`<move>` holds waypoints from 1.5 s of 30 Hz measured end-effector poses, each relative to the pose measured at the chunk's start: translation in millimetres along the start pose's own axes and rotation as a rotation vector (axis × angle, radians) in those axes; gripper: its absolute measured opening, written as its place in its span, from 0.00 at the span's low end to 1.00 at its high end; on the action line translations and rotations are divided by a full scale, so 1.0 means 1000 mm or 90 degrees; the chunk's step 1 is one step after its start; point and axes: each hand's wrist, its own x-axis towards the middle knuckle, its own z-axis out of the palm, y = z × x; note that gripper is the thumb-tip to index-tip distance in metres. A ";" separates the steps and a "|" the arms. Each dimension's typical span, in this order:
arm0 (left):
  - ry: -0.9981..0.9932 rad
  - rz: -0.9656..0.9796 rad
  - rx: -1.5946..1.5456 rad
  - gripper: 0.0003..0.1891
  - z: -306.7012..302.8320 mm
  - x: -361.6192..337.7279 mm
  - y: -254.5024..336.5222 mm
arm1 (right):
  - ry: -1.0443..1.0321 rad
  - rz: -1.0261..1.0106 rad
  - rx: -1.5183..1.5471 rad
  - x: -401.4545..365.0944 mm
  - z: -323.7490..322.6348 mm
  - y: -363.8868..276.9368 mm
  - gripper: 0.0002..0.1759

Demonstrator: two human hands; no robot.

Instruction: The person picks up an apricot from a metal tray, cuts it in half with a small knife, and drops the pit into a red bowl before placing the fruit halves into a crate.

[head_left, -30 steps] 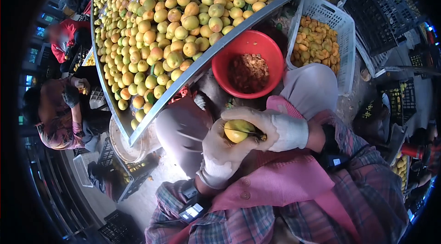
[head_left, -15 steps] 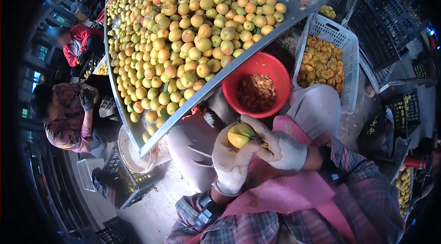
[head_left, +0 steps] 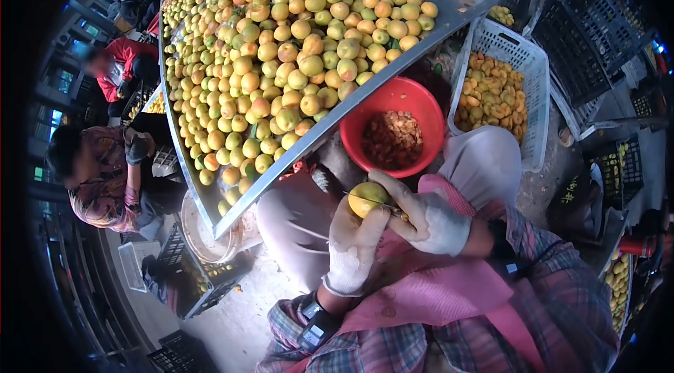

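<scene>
A yellow-green apricot (head_left: pixel 366 199) is gripped in the fingers of my gloved left hand (head_left: pixel 353 245), above my lap. My gloved right hand (head_left: pixel 437 225) closes on a small knife (head_left: pixel 399 215), its thin blade lying against the apricot. The knife's handle is mostly hidden by my fingers. Just beyond my hands is a red basin (head_left: pixel 437 119) holding a heap of brownish pits (head_left: pixel 401 135). To its right stands a white crate (head_left: pixel 538 85) with halved apricots (head_left: pixel 490 97) inside.
A metal-edged sorting table (head_left: pixel 319 131) heaped with whole apricots (head_left: pixel 288 64) slopes ahead of me. A white bucket (head_left: pixel 203 239) and a black crate (head_left: pixel 184 267) stand at left. Two people (head_left: pixel 105 176) sit further left. Dark crates (head_left: pixel 576 50) are stacked at right.
The apricot has turned a little in my fingers, and my left hand's grip has shifted. Both hands remain in nearly the same place.
</scene>
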 end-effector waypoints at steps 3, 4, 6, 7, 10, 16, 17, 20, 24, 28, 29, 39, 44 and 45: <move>-0.034 0.008 -0.081 0.15 0.006 -0.002 0.007 | -0.021 -0.013 -0.044 0.002 -0.001 0.003 0.41; -0.034 0.008 -0.081 0.15 0.005 -0.001 0.002 | -0.016 -0.038 -0.054 0.003 -0.003 0.002 0.40; 0.052 0.034 -0.067 0.16 0.003 0.004 -0.009 | -0.010 -0.058 -0.064 0.002 -0.005 0.001 0.40; 0.051 0.034 -0.068 0.16 0.005 0.003 -0.007 | -0.049 -0.006 0.006 0.003 -0.006 0.001 0.39; 0.088 0.076 0.081 0.17 0.008 0.001 -0.002 | -0.089 0.048 0.075 0.000 -0.003 -0.001 0.38; 0.124 0.117 0.226 0.20 0.001 0.001 -0.006 | -0.118 0.095 0.133 0.000 0.001 -0.004 0.38; 0.118 0.128 0.235 0.20 -0.001 0.000 -0.007 | -0.096 0.049 0.151 -0.002 0.004 -0.002 0.38; 0.112 0.154 0.222 0.21 -0.005 -0.002 -0.012 | -0.100 -0.001 0.161 -0.004 0.009 0.004 0.38; 0.112 0.211 0.220 0.23 -0.007 -0.010 -0.015 | -0.118 -0.023 0.213 0.002 -0.005 -0.005 0.38; 0.057 0.163 0.161 0.24 -0.007 -0.018 -0.011 | -0.191 0.041 0.293 -0.003 -0.012 -0.007 0.39; 0.046 0.171 0.203 0.30 -0.012 -0.020 -0.019 | -0.207 0.041 0.283 -0.006 -0.014 -0.007 0.39; -0.051 0.036 0.126 0.38 -0.012 -0.023 -0.016 | -0.053 0.183 0.511 0.012 -0.051 -0.010 0.26; 0.018 0.063 -0.047 0.43 -0.017 -0.013 -0.018 | 0.025 0.389 0.747 0.004 -0.038 0.002 0.21; 0.020 0.027 -0.110 0.42 -0.019 -0.013 -0.018 | -0.009 0.373 0.723 0.000 -0.031 0.006 0.21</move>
